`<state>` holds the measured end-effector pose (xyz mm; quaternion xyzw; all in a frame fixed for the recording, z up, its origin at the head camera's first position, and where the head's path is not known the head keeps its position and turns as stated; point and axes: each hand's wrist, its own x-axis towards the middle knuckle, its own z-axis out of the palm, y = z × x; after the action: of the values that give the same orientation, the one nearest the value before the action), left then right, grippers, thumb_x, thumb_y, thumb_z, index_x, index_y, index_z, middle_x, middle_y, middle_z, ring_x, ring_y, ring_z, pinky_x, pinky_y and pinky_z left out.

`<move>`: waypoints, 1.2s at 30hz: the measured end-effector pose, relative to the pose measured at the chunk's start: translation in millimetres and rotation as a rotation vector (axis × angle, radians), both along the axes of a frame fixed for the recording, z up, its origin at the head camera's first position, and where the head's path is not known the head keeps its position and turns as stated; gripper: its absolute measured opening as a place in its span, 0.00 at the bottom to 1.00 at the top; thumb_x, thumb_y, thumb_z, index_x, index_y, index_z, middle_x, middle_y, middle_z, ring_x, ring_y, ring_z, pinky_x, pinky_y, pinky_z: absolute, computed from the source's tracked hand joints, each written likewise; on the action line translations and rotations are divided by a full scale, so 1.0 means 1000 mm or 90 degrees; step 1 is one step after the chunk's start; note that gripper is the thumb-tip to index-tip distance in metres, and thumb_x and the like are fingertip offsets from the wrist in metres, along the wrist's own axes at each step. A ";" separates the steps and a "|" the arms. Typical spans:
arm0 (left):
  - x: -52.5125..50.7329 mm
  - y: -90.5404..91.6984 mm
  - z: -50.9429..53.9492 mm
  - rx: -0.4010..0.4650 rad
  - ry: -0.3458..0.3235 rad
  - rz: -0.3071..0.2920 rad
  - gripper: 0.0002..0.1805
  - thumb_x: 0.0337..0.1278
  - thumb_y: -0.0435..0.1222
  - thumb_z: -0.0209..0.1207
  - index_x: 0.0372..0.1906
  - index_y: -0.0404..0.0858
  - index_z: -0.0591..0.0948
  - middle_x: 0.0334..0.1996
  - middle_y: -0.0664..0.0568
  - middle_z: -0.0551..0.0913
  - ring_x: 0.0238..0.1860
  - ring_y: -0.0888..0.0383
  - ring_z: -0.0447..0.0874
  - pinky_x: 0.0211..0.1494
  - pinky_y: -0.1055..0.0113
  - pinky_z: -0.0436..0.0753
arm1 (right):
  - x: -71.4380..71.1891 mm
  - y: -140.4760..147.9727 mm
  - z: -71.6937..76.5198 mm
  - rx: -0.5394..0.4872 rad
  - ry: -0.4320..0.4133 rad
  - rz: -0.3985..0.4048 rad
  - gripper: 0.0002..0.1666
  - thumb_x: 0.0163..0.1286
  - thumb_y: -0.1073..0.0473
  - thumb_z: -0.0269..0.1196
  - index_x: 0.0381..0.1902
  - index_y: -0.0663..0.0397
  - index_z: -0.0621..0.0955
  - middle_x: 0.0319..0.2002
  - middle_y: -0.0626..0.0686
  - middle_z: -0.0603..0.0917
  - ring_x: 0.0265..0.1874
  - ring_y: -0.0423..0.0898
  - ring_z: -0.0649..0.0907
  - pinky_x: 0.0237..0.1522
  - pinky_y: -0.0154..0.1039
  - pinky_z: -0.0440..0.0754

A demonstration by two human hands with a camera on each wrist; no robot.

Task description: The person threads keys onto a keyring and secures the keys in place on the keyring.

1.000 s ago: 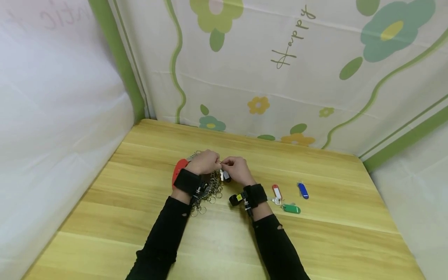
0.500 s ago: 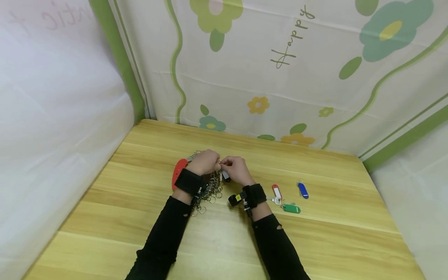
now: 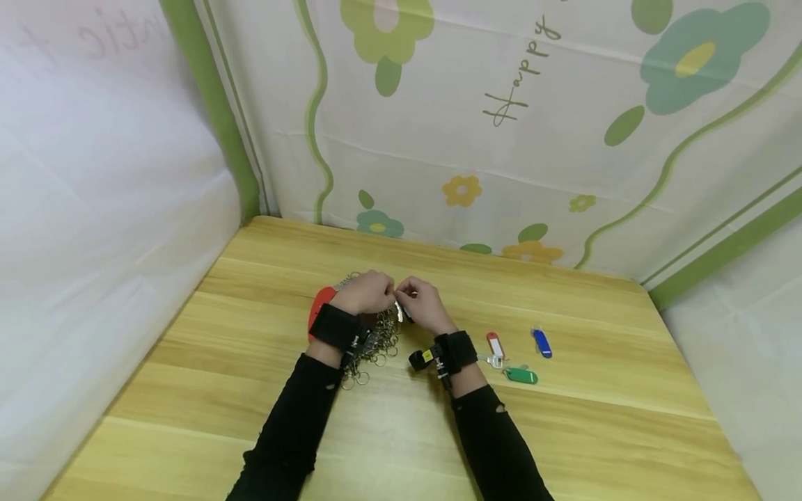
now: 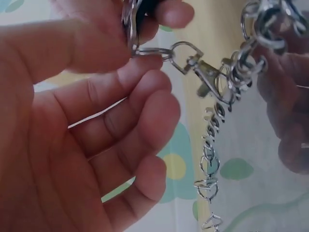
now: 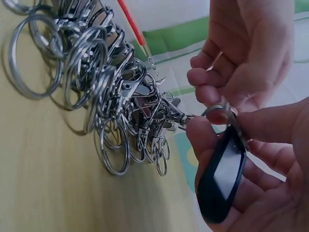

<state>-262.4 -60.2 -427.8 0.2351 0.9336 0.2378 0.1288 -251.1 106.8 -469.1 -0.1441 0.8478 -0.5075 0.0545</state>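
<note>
Close together over the table, my left hand (image 3: 366, 292) and right hand (image 3: 426, 304) meet fingertip to fingertip. In the left wrist view, the thumb and forefinger of my left hand (image 4: 96, 121) pinch a metal ring (image 4: 154, 51) linked to a swivel clasp (image 4: 205, 79). My right hand (image 5: 275, 159) holds a black tag (image 5: 222, 179) with a pale label and pinches at the ring (image 5: 212, 112); a silver key (image 3: 399, 311) hangs there. Many clasps with split rings (image 5: 96, 87) hang in a dense row beside the hands.
A red piece (image 3: 319, 306) lies beside my left wrist, by the rings. Right of my right wrist lie a red tag (image 3: 495, 344), a green tag (image 3: 521, 376) and a blue tag (image 3: 541, 343). A patterned curtain (image 3: 407, 139) stands behind the table (image 3: 595, 445).
Both hands keep their grip, with small finger shifts. The key under the fingers has tilted, and less of the black tag shows in the head view.
</note>
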 end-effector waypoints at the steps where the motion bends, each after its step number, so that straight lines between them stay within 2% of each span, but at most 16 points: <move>1: 0.000 -0.001 0.001 0.003 -0.005 -0.004 0.12 0.64 0.32 0.50 0.22 0.40 0.72 0.15 0.54 0.64 0.15 0.59 0.61 0.25 0.67 0.62 | 0.000 0.000 -0.001 -0.009 -0.003 0.002 0.07 0.72 0.56 0.56 0.36 0.52 0.78 0.34 0.50 0.79 0.24 0.47 0.77 0.29 0.40 0.74; 5: 0.001 -0.002 0.002 0.009 -0.013 -0.015 0.12 0.66 0.32 0.50 0.24 0.40 0.73 0.17 0.53 0.66 0.17 0.59 0.63 0.27 0.67 0.64 | -0.001 0.001 -0.004 -0.045 -0.028 0.008 0.08 0.74 0.56 0.54 0.37 0.53 0.76 0.32 0.54 0.76 0.25 0.54 0.78 0.27 0.43 0.75; 10: 0.000 -0.001 0.003 0.014 -0.017 -0.013 0.10 0.67 0.34 0.48 0.28 0.40 0.74 0.20 0.51 0.70 0.19 0.58 0.66 0.28 0.66 0.66 | -0.002 0.001 -0.002 -0.056 -0.048 0.004 0.07 0.74 0.57 0.53 0.36 0.54 0.74 0.33 0.56 0.75 0.32 0.58 0.81 0.36 0.48 0.80; 20: -0.001 0.001 0.000 0.010 -0.043 0.004 0.11 0.66 0.36 0.46 0.27 0.39 0.73 0.18 0.52 0.68 0.17 0.58 0.64 0.27 0.66 0.65 | -0.001 0.001 -0.002 -0.038 -0.056 0.007 0.04 0.73 0.61 0.54 0.38 0.55 0.75 0.36 0.63 0.78 0.33 0.57 0.81 0.35 0.49 0.79; 27: 0.001 0.002 0.001 0.015 -0.056 0.025 0.12 0.64 0.36 0.47 0.23 0.40 0.69 0.15 0.53 0.66 0.15 0.58 0.62 0.25 0.66 0.63 | -0.001 0.001 -0.004 -0.026 -0.037 0.008 0.04 0.72 0.61 0.56 0.36 0.54 0.76 0.36 0.56 0.80 0.32 0.54 0.82 0.32 0.43 0.79; 32: 0.001 0.002 0.001 0.036 -0.044 0.028 0.11 0.67 0.35 0.47 0.26 0.40 0.73 0.18 0.52 0.71 0.17 0.58 0.66 0.27 0.66 0.67 | -0.001 0.002 -0.003 -0.011 -0.031 -0.009 0.04 0.72 0.59 0.55 0.37 0.53 0.76 0.35 0.58 0.80 0.30 0.54 0.81 0.29 0.42 0.76; 36: 0.001 0.000 -0.001 0.035 -0.033 0.015 0.09 0.67 0.35 0.50 0.31 0.41 0.77 0.23 0.51 0.75 0.20 0.58 0.70 0.31 0.65 0.69 | -0.001 0.002 -0.002 -0.012 -0.032 -0.010 0.06 0.73 0.58 0.54 0.38 0.54 0.76 0.35 0.61 0.80 0.29 0.55 0.81 0.29 0.41 0.76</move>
<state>-261.8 -60.6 -428.7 0.2212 0.9258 0.2708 0.1437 -252.6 108.8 -471.2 -0.1249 0.8426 -0.5192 0.0701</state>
